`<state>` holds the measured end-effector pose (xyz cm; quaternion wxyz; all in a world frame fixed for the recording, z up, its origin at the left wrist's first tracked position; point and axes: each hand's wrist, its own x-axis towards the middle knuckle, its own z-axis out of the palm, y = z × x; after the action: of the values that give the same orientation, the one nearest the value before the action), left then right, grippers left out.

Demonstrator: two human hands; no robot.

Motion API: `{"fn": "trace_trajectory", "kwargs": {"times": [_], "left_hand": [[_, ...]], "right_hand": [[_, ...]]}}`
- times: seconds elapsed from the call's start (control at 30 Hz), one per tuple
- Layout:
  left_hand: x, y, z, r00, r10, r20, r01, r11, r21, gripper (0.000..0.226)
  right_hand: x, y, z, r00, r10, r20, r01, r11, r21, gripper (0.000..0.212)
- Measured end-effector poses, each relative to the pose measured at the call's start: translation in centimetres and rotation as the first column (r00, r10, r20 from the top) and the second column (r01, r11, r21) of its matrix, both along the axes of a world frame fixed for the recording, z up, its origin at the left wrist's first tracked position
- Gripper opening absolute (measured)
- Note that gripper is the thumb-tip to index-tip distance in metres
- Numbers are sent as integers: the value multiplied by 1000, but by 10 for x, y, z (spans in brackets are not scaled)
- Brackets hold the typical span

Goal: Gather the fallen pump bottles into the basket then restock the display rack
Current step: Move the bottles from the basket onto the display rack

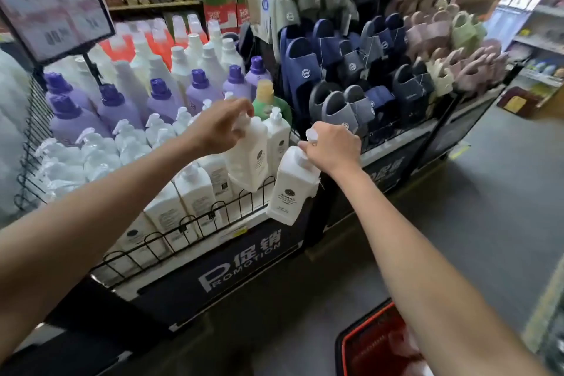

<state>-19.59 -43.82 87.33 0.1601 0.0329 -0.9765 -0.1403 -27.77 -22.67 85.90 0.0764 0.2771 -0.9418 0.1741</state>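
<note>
While the red basket stands low on the floor, each hand holds one white pump bottle.
The right hand curls its fingers round the pump of the nearer bottle, which hangs almost upright just outside the display rack's wire rail. The left hand clamps the farther bottle, pump up, above the front row.

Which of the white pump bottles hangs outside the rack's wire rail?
The bottle the right hand grips by its pump: it hangs in front of the rail; the others are behind it.
</note>
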Motion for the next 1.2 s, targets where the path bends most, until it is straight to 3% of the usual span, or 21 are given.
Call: {"fn": "trace_trajectory", "kwargs": {"times": [0.27,0.57,0.83,1.2], "left_hand": [[-25,-83,-13,982,-101,161,106,994,-22,33],[-42,-128,-54,894,-260,366,248,965,80,35],[-51,-133,-89,816,-246,523,268,963,36,34],[-55,-132,-128,817,-162,553,169,985,40,36]], "right_hand": [[-26,-82,4,999,5,-52,-5,1000,1,28],[-40,-121,-5,999,-9,-35,11,998,58,31],[-43,-120,-10,999,19,-27,-16,994,104,30],[-42,-119,-19,999,35,-19,-33,994,108,33]]}}
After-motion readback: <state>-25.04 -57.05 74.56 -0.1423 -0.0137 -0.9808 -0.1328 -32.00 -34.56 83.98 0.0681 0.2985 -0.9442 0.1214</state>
